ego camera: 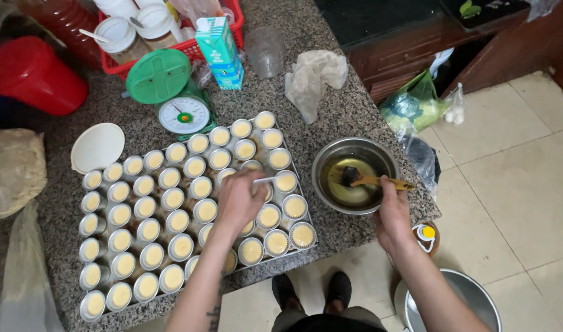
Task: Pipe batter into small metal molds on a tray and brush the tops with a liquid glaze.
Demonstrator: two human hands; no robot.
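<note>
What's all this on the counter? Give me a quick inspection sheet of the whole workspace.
Surface: speckled granite counter.
Job's things: tray of small metal cups filled with pale yellow custard; steel bowl of amber liquid; brush.
Clutter: green kitchen scale, white lid, crumpled cloth, carton, red basket.
Hands: left hand on a cup; right hand holds the brush.
Cables: nothing seen.
Surroundings: tiled floor, plastic bags.

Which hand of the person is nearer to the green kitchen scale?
Left. The left hand rests on the small filled cups on the tray, just below the green kitchen scale. The right hand is farther away, at the metal bowl, holding a brush.
</note>
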